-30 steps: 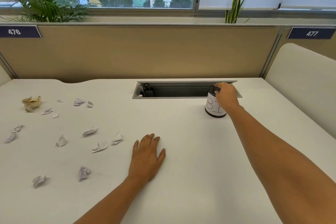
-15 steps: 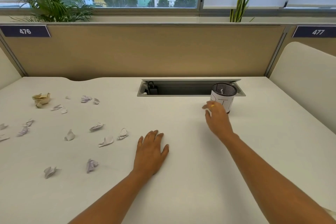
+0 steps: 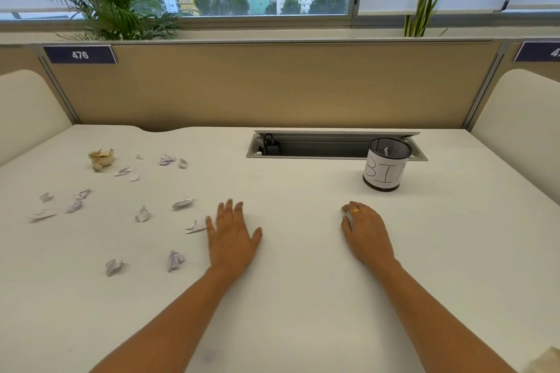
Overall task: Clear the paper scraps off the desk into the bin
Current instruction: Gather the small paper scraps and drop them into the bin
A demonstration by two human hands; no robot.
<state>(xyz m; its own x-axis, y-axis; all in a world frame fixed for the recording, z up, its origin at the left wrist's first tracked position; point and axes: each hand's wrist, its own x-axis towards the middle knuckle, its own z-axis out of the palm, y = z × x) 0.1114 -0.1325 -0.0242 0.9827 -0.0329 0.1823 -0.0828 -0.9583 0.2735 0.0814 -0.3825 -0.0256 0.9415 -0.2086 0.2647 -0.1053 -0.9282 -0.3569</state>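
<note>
The bin (image 3: 385,169), a dark mesh cup wrapped in white paper lettered "BIN", stands upright near the back edge of the worktop (image 3: 288,297), toward the right corner. A bit of white (image 3: 386,151) shows inside it. Just behind it runs an open cable tray (image 3: 318,150) sunk into the worktop, with a black plug (image 3: 271,147) at its left end; the bin's rim overlaps the tray's right end in this view.

The scraps (image 3: 142,215) lie scattered over the left half of the worktop, well apart from the bin. A tan wad (image 3: 101,158) sits toward the back left corner.

The left hand (image 3: 233,236) lies flat, palm down, near the middle of the worktop, fingers straight and slightly spread, holding nothing. One scrap (image 3: 195,226) lies just beside its little finger; whether they touch I cannot tell. The right hand (image 3: 365,232) rests palm down in front of the bin and apart from it, fingers loosely bent, holding nothing. It wears a gold ring (image 3: 355,211). Both hands lie between the scraps and the bin.

A beige partition (image 3: 272,85) with a label (image 3: 79,54) reading 476 closes the back edge, and two plants (image 3: 115,6) stand behind it.
</note>
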